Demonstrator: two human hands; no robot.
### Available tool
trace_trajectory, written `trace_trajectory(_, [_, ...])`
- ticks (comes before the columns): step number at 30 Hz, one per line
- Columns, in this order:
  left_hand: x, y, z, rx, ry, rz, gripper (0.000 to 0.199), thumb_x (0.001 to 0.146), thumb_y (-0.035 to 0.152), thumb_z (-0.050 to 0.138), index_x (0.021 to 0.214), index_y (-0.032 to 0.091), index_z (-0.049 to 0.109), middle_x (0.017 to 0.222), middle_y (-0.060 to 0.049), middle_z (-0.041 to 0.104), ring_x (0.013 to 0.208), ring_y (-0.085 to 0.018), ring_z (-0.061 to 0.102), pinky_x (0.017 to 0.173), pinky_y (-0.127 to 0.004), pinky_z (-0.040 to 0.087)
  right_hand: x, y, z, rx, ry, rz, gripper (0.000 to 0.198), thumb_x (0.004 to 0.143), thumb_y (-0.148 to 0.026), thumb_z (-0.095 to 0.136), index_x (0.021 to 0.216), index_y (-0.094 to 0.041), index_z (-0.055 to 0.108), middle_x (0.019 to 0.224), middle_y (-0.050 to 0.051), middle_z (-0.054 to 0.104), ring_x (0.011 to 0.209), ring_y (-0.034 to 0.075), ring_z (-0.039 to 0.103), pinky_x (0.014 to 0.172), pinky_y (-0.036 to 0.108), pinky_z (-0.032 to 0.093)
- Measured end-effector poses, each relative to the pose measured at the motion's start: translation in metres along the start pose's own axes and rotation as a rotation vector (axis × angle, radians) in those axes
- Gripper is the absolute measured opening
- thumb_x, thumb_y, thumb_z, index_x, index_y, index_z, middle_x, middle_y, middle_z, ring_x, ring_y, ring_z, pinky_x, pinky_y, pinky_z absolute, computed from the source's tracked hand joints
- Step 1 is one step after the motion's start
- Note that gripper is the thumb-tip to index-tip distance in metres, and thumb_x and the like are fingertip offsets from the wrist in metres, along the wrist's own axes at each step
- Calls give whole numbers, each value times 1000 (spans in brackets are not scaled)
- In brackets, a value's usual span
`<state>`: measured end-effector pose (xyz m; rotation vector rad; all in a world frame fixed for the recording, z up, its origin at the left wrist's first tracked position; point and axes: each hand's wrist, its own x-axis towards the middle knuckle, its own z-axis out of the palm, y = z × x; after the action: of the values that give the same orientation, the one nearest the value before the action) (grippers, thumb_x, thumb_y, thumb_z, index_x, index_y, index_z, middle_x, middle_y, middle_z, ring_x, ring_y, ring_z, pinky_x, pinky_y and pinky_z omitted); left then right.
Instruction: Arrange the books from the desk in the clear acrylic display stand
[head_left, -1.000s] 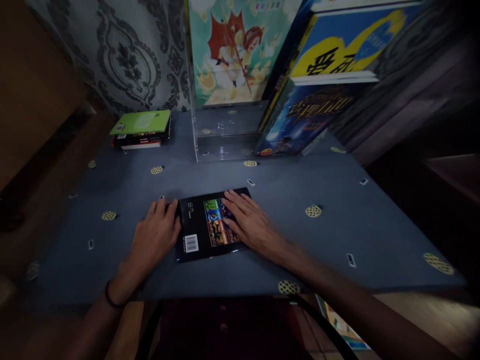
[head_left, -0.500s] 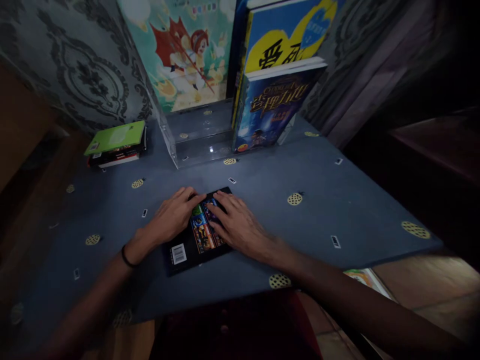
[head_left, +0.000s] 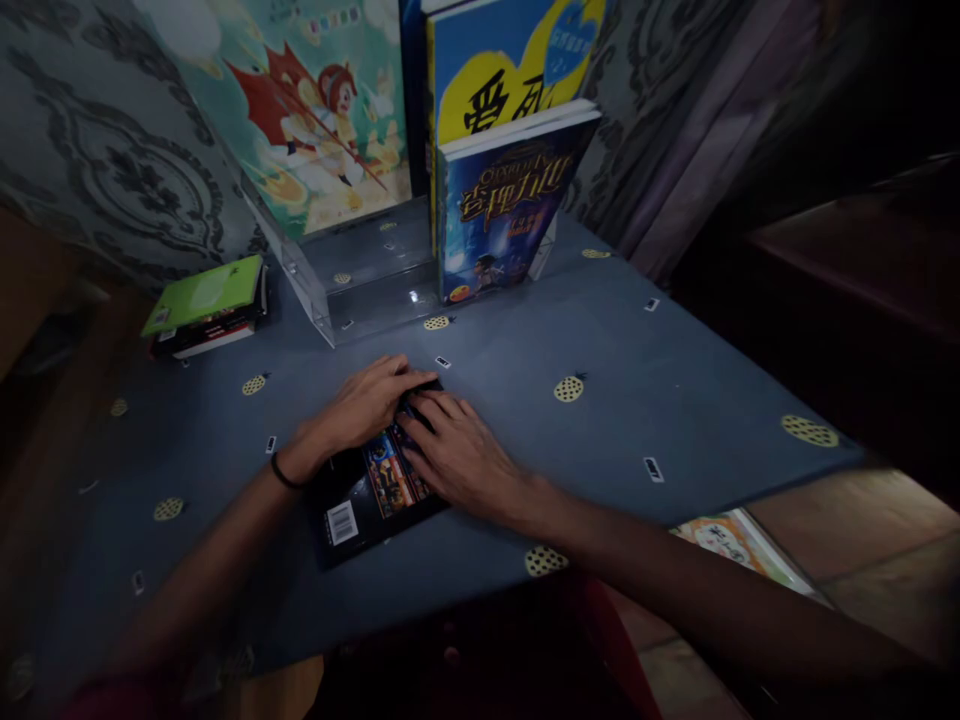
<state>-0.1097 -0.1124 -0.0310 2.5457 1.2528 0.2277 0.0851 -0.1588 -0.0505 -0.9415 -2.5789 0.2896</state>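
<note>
A dark book lies flat on the table, with a barcode and a block of small colourful pictures facing up. My left hand rests over its far left part, fingers stretched toward the far edge. My right hand lies flat on the right side of the cover, fingers spread and close to the left hand's fingertips. Both hands press on the book from above, and neither is wrapped around it. Part of the pictures is hidden under the hands.
A clear acrylic stand at the back holds a picture book, a blue and yellow book and a dark blue book. A small stack with a green book sits at the left. Below the table's right edge lies another book.
My left hand has slid right and farther along the book's far edge, closer to my right hand. The whole view has shifted a little, so the stand appears farther left.
</note>
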Motion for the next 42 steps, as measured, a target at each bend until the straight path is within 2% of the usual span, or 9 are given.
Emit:
trace_trajectory(6, [-1,3,0,-21,-9,8,48,99,11,38,142,24,56,105,-4,58,96,-17,54,88,-31,50,-2,1,3,2,29,-1,34,101,-28,50,128,-11,63,129,18,62,125,34,54,102,53,51])
trace_trajectory(12, [0,7,0,29,-14,-24,51,97,9,38,141,26,57,106,-4,58,99,-18,55,87,-32,50,-2,2,5,-4,47,-6,33,101,-27,51,127,-12,64,128,18,63,124,34,54,101,52,52])
trace_trajectory(18, [-9,4,2,5,48,-13,51,97,8,38,143,23,53,113,-6,59,106,-20,56,96,-35,50,-4,7,14,43,57,-3,40,100,-27,47,135,-13,60,147,22,54,136,37,48,107,61,47])
trace_trajectory(21, [-34,0,0,-10,118,-36,50,97,6,36,139,22,57,119,-8,61,111,-21,55,101,-40,48,-6,12,21,51,67,3,43,102,-30,44,139,-13,58,153,22,50,143,37,44,113,64,41])
trace_trajectory(25, [-91,-1,-1,29,201,-148,43,98,6,37,129,18,65,126,-11,62,113,-23,55,102,-43,49,-5,17,27,54,50,-19,46,103,-36,42,140,-14,57,154,20,50,145,37,43,116,63,39])
trace_trajectory(31, [-173,8,3,-53,205,-264,52,102,7,34,145,28,53,147,-8,57,140,-21,49,115,-51,41,-7,19,29,23,48,-39,46,105,-39,39,143,-18,55,154,17,51,146,35,44,117,63,37])
trace_trajectory(35, [-205,24,13,-103,206,-311,51,103,10,34,145,31,53,150,-4,58,147,-21,43,117,-53,39,-7,17,27,-49,25,-57,47,105,-39,38,145,-18,52,153,18,52,145,36,45,117,64,37])
trace_trajectory(39, [-226,45,28,-149,265,-278,48,104,12,34,142,30,58,146,-3,62,146,-20,45,115,-50,41,-7,15,25,-87,-1,-69,49,105,-40,36,144,-14,52,153,21,51,144,37,46,116,64,37])
trace_trajectory(42, [-237,59,33,-177,220,-299,52,102,9,35,141,34,59,147,-1,61,148,-20,42,116,-50,39,-7,15,24,-76,-13,-72,51,105,-40,36,149,-17,47,156,19,48,145,37,45,116,65,37])
